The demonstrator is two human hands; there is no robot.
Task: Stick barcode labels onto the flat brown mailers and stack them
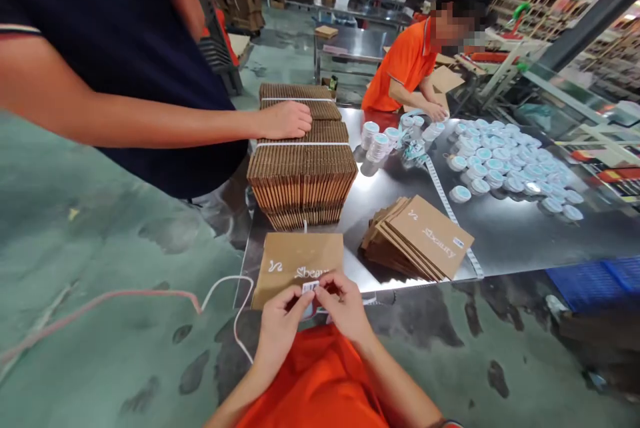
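Between the fingertips of my left hand and my right hand is a small white barcode sticker, pinched at both ends. It is held just above the near edge of a flat brown cardboard box printed with white "beauty" lettering. Part of that lettering is covered by my right hand. To the right lies a fanned pile of the same flat boxes; its top one bears a barcode sticker in a corner.
Strapped bundles of folded cardboard stand at the table's left, a standing person's hand on them. Across the metal table, a co-worker in orange handles round tubs near many blue-lidded tubs. A white cord hangs at the left.
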